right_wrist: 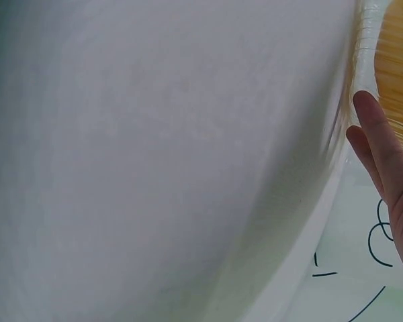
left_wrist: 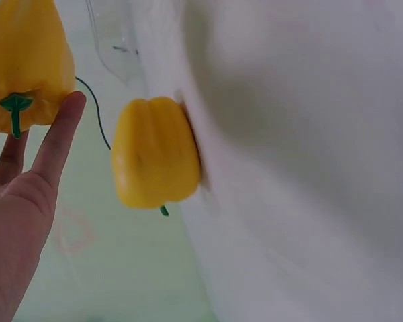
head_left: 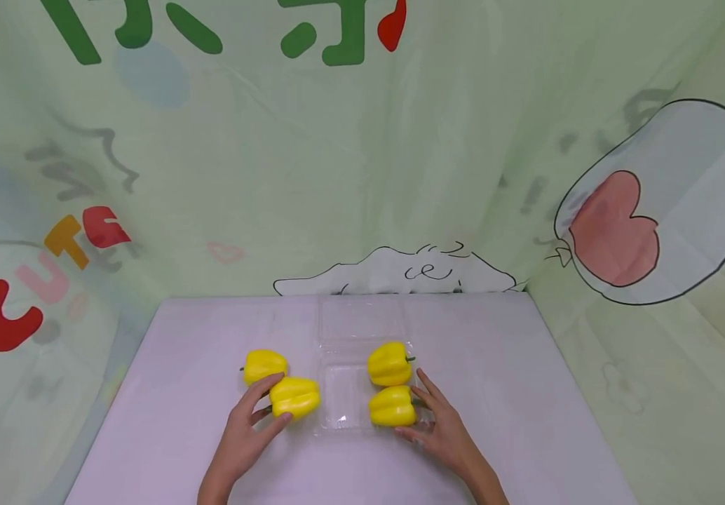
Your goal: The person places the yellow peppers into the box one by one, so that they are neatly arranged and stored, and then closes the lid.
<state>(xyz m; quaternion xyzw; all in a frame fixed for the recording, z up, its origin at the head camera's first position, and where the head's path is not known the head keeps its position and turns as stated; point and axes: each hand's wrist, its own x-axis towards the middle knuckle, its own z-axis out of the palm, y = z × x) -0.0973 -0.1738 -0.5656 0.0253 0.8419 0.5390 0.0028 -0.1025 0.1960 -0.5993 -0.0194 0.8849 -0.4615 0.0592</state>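
Note:
My left hand (head_left: 245,428) holds a yellow bell pepper (head_left: 296,397) between thumb and fingers, by the left edge of a clear plastic box (head_left: 345,400). In the left wrist view this pepper (left_wrist: 27,60) shows its green stem towards the palm. Another yellow pepper (head_left: 264,366) lies on the table just behind it. Two more yellow peppers, a rear one (head_left: 389,363) and a front one (head_left: 393,406), sit in the right half of the box. My right hand (head_left: 441,428) is at the box's right side, its fairly straight fingers (right_wrist: 383,144) against the clear wall.
The box's clear lid (head_left: 362,319) lies folded back towards the rear of the white table (head_left: 211,330). Behind the table hangs a pale green printed cloth (head_left: 337,175), which also closes off both sides.

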